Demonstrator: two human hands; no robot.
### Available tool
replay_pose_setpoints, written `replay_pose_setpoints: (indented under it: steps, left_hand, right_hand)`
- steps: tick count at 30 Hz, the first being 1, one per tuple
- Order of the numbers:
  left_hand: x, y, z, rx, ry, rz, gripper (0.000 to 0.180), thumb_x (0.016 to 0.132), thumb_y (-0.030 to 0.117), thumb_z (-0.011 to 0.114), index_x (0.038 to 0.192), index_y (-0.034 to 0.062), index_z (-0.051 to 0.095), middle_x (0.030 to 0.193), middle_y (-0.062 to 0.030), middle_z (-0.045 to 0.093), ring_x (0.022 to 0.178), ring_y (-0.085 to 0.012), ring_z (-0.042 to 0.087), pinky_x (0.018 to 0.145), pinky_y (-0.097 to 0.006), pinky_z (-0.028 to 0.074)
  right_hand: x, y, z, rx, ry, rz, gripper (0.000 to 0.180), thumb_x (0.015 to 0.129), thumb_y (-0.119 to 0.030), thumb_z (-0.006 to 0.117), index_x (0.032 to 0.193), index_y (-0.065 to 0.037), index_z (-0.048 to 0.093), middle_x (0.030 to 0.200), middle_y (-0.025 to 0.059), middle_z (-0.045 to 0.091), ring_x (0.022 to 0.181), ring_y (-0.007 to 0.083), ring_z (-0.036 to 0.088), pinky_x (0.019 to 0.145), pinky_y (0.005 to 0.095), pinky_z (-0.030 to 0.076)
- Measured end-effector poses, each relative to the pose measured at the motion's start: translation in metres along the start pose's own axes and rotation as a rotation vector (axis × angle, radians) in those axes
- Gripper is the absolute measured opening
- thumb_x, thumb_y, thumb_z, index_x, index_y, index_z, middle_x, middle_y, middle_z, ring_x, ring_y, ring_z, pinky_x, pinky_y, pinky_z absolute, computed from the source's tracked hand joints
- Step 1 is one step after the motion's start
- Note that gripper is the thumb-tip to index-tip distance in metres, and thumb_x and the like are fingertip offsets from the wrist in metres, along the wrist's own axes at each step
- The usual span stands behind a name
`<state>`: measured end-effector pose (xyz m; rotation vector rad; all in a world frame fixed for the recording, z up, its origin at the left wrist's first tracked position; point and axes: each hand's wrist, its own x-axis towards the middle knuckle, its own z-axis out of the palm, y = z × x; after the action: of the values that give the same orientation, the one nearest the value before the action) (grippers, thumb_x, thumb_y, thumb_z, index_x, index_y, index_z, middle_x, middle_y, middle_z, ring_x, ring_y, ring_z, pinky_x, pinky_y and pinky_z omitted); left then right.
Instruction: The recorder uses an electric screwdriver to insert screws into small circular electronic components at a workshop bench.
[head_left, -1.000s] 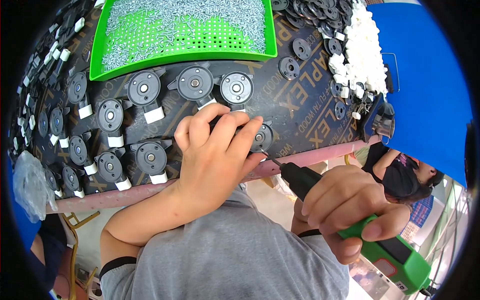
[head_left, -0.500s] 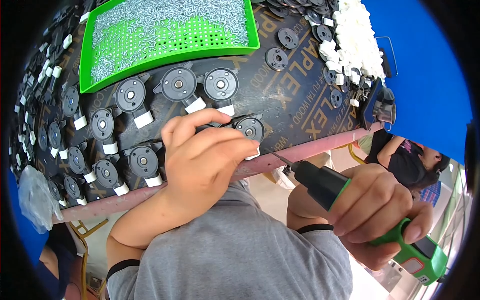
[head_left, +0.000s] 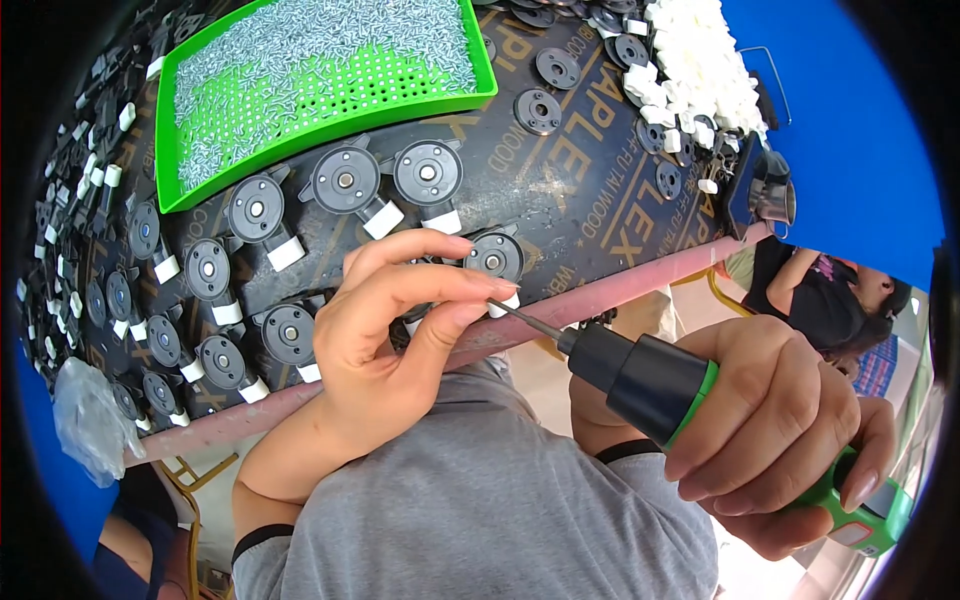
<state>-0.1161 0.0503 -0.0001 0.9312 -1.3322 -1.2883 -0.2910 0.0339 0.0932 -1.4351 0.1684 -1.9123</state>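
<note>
On table (head_left: 575,215): tray (head_left: 482,70), far side, screws (head_left: 280,50) in it. Disc assemblies (head_left: 345,181) before it. Loose discs (head_left: 539,111) right, block heap (head_left: 700,65) farther right. Bag (head_left: 95,415) at near left edge.

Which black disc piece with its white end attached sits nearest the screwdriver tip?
The rightmost piece, just beyond the left hand; the other such pieces all lie farther left.

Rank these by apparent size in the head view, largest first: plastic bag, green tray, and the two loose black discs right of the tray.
1. Green tray
2. Plastic bag
3. Upper disc and lower disc: they look alike, so unranked.
</note>
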Motion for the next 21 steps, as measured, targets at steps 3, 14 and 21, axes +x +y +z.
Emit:
replay_pose_setpoints:
  steps: [3,14,21]
  left_hand:
    - [0.001,0.002,-0.004,0.06,-0.049,0.0,0.015,0.089,0.001,0.07,0.103,0.0038,0.072,0.096,-0.0009,0.078,0.115,-0.0214,0.061,0.096,-0.033,0.042]
    - [0.009,0.002,-0.014,0.445,-0.192,0.24,0.049,0.092,0.008,0.069,0.137,-0.0022,0.052,0.1,-0.0022,0.078,0.134,-0.0307,0.048,0.112,-0.044,0.031]
    - [0.01,0.002,-0.009,0.484,-0.118,0.254,0.048,0.088,0.009,0.072,0.134,0.0034,0.06,0.098,0.004,0.078,0.128,-0.0291,0.053,0.105,-0.04,0.03]
  right_hand:
    - [0.0,-0.009,-0.005,-0.031,-0.038,0.075,0.023,0.085,-0.011,0.07,0.097,-0.004,0.051,0.06,0.0041,0.06,0.044,0.0117,0.058,0.039,0.0225,0.055]
    - [0.0,-0.011,-0.005,0.013,-0.008,0.09,0.024,0.084,-0.008,0.071,0.096,-0.004,0.052,0.06,0.0048,0.061,0.044,0.0121,0.058,0.038,0.0226,0.054]
    - [-0.001,-0.009,-0.006,0.015,-0.026,0.085,0.024,0.084,-0.009,0.071,0.097,-0.004,0.052,0.061,0.0048,0.061,0.045,0.0124,0.059,0.039,0.0227,0.055]
